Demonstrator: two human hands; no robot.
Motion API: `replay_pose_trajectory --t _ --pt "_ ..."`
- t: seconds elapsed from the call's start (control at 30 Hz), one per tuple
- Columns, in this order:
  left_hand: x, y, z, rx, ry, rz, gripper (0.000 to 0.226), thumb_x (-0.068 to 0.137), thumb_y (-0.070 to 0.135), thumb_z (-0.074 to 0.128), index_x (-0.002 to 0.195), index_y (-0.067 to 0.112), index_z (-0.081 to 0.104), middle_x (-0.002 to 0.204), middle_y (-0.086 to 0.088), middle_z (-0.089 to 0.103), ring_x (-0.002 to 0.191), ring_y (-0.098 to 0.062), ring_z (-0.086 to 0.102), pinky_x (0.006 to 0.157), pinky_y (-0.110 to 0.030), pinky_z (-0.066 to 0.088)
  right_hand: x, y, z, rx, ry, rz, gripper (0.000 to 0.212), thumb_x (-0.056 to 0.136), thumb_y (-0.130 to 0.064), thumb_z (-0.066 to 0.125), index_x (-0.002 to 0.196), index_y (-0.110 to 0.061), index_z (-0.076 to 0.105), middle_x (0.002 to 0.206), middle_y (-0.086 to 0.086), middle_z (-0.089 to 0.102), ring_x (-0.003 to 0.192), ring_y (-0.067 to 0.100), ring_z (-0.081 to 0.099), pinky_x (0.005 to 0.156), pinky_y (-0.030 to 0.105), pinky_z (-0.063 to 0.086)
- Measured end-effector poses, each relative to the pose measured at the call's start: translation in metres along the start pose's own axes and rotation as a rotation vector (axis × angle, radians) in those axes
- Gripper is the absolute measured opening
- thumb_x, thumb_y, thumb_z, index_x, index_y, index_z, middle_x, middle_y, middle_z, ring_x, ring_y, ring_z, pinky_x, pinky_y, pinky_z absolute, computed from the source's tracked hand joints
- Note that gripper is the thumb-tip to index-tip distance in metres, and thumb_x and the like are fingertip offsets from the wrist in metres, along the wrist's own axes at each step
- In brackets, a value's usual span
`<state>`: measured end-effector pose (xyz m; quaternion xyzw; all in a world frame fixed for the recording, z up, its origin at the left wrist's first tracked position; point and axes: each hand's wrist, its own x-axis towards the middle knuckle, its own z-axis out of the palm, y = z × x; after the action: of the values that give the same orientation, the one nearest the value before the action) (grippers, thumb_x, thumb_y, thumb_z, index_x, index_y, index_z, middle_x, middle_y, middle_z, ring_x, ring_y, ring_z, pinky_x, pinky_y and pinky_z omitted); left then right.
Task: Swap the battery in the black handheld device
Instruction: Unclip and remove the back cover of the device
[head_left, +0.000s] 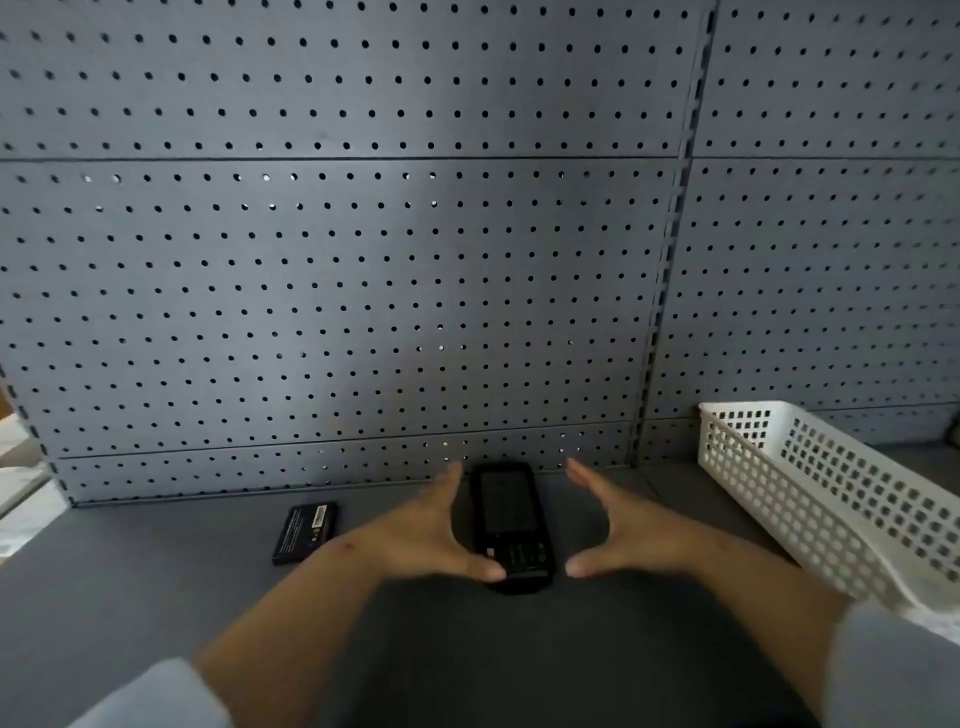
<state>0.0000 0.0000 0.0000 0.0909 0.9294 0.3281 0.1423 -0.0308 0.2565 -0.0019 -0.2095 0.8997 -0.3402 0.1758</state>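
The black handheld device (509, 525) lies face up on the grey shelf, screen toward the pegboard and keypad toward me. My left hand (431, 535) is just left of it, fingers spread, thumb tip close to the device's lower left corner. My right hand (623, 535) hovers a little to its right, fingers apart, not touching it. Both hands hold nothing. A flat black battery (306, 532) with a printed label lies on the shelf to the left of my left forearm.
A white perforated plastic basket (831, 499) stands at the right, angled toward me. A grey pegboard wall (337, 286) rises directly behind the device. Pale objects show at the far left edge (21, 488).
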Motion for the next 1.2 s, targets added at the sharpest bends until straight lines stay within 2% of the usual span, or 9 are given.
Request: replay_pose_trajectory --t 0.13,0.2,0.33,0.43,0.63,0.83,1.0,1.1,1.2 --pt "0.004 0.0 0.008 0.119 -0.04 0.035 0.129 0.06 0.044 0.081 0.145 0.019 -0.013 0.157 0.004 0.005 0.142 -0.011 0.009 0.117 -0.024 0.012 0.013 -0.002 0.01 -0.095 -0.09 0.064 0.135 0.042 -0.065 0.075 0.146 -0.031 -0.005 0.159 -0.008 0.007 0.145 0.012 0.009 0.119 0.034 0.015" --pt "0.004 0.003 0.008 0.104 -0.04 0.085 0.12 0.063 0.035 0.082 0.146 0.021 -0.003 0.146 0.012 0.022 0.128 -0.001 0.022 0.105 -0.008 0.017 0.019 -0.002 0.01 -0.126 -0.101 0.081 0.142 0.031 -0.073 0.069 0.146 -0.031 -0.003 0.159 -0.007 0.008 0.146 0.016 0.006 0.12 0.04 0.014" --pt "0.006 0.004 0.01 0.027 0.006 0.164 0.109 0.062 0.026 0.084 0.142 0.027 0.01 0.123 0.022 0.029 0.12 0.004 0.029 0.074 0.016 0.015 0.025 0.001 0.01 -0.178 -0.103 0.086 0.128 0.047 -0.063 0.076 0.146 -0.032 0.002 0.158 -0.005 0.01 0.146 0.02 0.005 0.12 0.041 0.013" --pt "0.009 0.001 0.013 -0.014 0.042 0.178 0.103 0.059 0.026 0.085 0.129 0.041 0.011 0.111 0.037 0.029 0.117 0.007 0.035 0.075 0.015 0.018 0.025 -0.001 0.011 -0.194 -0.097 0.066 0.114 0.059 -0.051 0.078 0.146 -0.036 0.005 0.158 -0.004 0.013 0.146 0.024 0.003 0.12 0.042 0.011" --pt "0.013 0.001 0.017 -0.027 0.07 0.209 0.098 0.058 0.021 0.086 0.129 0.037 0.021 0.105 0.041 0.029 0.094 0.03 0.031 0.076 0.014 0.02 0.023 -0.004 0.007 -0.138 -0.071 0.031 0.108 0.062 -0.037 0.082 0.146 -0.032 0.014 0.155 -0.006 0.023 0.14 0.012 0.023 0.114 0.027 0.021" --pt "0.02 0.008 0.011 -0.068 0.066 0.179 0.093 0.056 0.025 0.087 0.131 0.031 0.033 0.114 0.025 0.05 0.11 0.003 0.049 0.081 0.005 0.032 0.021 -0.007 -0.003 -0.01 -0.009 -0.008 0.106 0.061 -0.034 0.083 0.145 -0.03 0.018 0.153 -0.007 0.026 0.139 0.009 0.025 0.116 0.029 0.022" --pt "0.023 0.007 0.018 -0.117 0.046 0.153 0.082 0.058 0.025 0.085 0.124 0.032 0.036 0.116 0.022 0.051 0.112 0.0 0.048 0.086 0.002 0.033 0.022 -0.014 -0.003 0.041 0.029 -0.056 0.106 0.06 -0.034 0.084 0.144 -0.03 0.02 0.153 -0.008 0.027 0.139 0.008 0.024 0.117 0.032 0.021" --pt "0.022 0.005 0.024 -0.143 0.027 0.138 0.108 0.055 0.031 0.086 0.141 0.026 0.022 0.134 0.012 0.045 0.123 -0.004 0.043 0.102 -0.016 0.032 0.024 -0.017 -0.001 0.0 0.042 -0.068 0.11 0.055 -0.04 0.084 0.144 -0.03 0.022 0.153 -0.008 0.028 0.14 0.009 0.025 0.118 0.037 0.022" --pt "0.021 0.006 0.026 -0.164 0.028 0.148 0.115 0.057 0.028 0.086 0.143 0.03 0.01 0.132 0.018 0.04 0.125 -0.001 0.038 0.101 -0.014 0.029 0.026 -0.022 0.0 0.011 0.073 -0.086 0.108 0.053 -0.042 0.084 0.143 -0.03 0.025 0.152 -0.007 0.031 0.139 0.009 0.028 0.118 0.037 0.024"
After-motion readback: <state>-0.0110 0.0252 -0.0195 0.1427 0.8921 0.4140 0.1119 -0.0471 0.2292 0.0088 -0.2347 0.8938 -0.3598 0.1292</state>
